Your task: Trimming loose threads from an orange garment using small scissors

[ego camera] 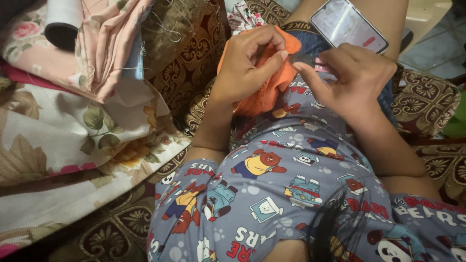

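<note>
Beside us lies a heap of floral fabric on a patterned brown cushion. On our lap sits an orange cloth, which our left hand pinches at its upper edge. Our right hand is closed, fingertips meeting just beside it, below a phone on our thigh.

Orange cloth half hidden behind left hand; phone cropped.

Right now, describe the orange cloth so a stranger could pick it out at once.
Start at the grey cartoon-print shirt filling the lower frame. Just above it, the left hand grips a bunched orange cloth. It is the only plain, bright orange fabric; the cloths heaped nearby are floral or patterned.
</note>
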